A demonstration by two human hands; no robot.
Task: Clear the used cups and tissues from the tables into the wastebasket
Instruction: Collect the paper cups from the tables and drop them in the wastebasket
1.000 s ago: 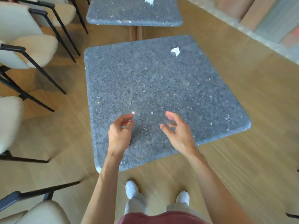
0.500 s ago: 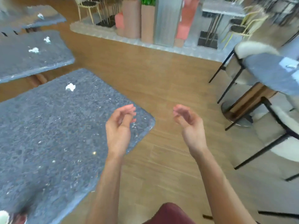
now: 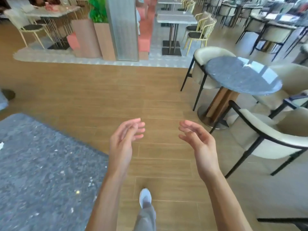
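While we stand on the wooden plank floor [image 3: 93, 97], our left hand [image 3: 124, 142] and right hand [image 3: 198, 144] hover side by side, fingers loosely spread and holding nothing. One white crumpled tissue [image 3: 248, 65] lies on the round, glossy stone bench [image 3: 241, 77] ahead right, ringed by three cream padded chairs [image 3: 273, 144]. A speckled grey square bench [image 3: 41, 164] sits at our left.

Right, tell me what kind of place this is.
Probably a café or restaurant dining area: a round stone-topped table ringed by cream armchairs, further rows of tables and chairs behind, and planter boxes dividing the floor.
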